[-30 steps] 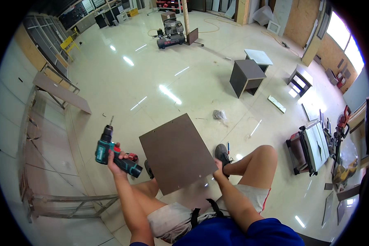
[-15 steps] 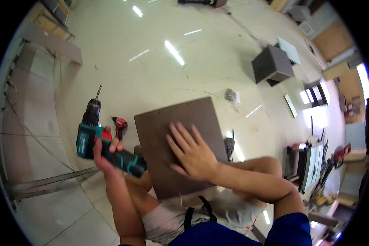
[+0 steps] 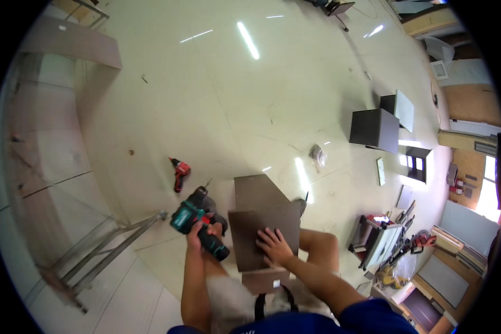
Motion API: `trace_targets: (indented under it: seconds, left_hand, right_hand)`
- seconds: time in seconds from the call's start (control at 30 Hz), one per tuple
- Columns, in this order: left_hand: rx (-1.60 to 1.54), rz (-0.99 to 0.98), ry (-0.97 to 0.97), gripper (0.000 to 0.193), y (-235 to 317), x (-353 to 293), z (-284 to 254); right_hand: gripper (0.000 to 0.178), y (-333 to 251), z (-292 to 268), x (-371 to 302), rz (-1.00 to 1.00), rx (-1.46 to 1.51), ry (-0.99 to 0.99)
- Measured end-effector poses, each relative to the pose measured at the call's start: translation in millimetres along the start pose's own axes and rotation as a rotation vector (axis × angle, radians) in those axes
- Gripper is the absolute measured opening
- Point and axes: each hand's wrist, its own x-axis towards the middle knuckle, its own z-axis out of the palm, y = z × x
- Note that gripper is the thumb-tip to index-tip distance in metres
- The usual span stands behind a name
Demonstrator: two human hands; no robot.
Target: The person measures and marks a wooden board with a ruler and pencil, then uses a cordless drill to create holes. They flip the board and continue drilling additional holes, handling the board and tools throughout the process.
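Note:
My left hand (image 3: 199, 236) grips a green and black cordless drill (image 3: 190, 216) by its handle, with the bit pointing up and away, left of a brown board piece. On that brown box-like piece (image 3: 244, 229), which rests across my lap, my right hand (image 3: 276, 248) lies flat with fingers spread. The piece's other panels show beyond and below its top face. A red and black cordless drill (image 3: 181, 173) lies on the floor just beyond the drill in my hand.
A clear plastic bag (image 3: 317, 155) lies on the floor ahead. Dark boxes (image 3: 374, 127) stand to the right, near a tool cart (image 3: 376, 242). A metal frame (image 3: 114, 245) is at the left, and a long brown board (image 3: 75, 42) at the far left.
The green drill has come in from the left, closer to the brown piece. My view has shifted, and more of the piece's panels now shows. My right hand stays flat on it.

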Motion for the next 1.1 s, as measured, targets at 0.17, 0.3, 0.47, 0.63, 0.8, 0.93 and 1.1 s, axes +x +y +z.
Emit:
trace_targets:
  seconds: [0.17, 0.3, 0.47, 0.63, 0.8, 0.93, 1.1]
  left_hand:
    - [0.272, 0.021, 0.217, 0.04, 78.2, -94.4, 118.9]
    - [0.336, -0.201, 0.19, 0.041, 122.7, -122.7, 150.4]
    - [0.06, -0.14, 0.212, 0.049, 136.7, -105.6, 204.4]
    - [0.165, -0.033, -0.007, 0.044, 147.7, 25.2, 183.2]
    - [0.325, -0.043, -0.011, 0.047, 114.5, 194.0, 185.9]
    - [0.543, 0.053, -0.046, 0.045, 113.5, 220.1, 182.8]
    - [0.507, 0.054, 0.11, 0.047, 114.7, 196.9, 154.7]
  right_hand:
    - [0.046, 6.1, -69.6, 10.5, 0.336, 0.591, -0.124]
    - [0.042, 30.9, -209.2, -33.7, 0.463, 0.778, 0.269]
    - [0.042, 115.3, -217.0, -63.3, 0.356, 0.353, 0.35]
    - [0.035, 169.0, -202.8, -35.0, 0.268, 0.324, 0.269]
    - [0.031, 208.0, -190.5, -41.6, 0.344, 0.25, 0.437]
    - [0.031, 226.6, -168.0, -24.0, 0.302, 0.153, 0.535]
    - [0.03, 207.7, -147.6, -27.4, 0.329, 0.176, 0.59]
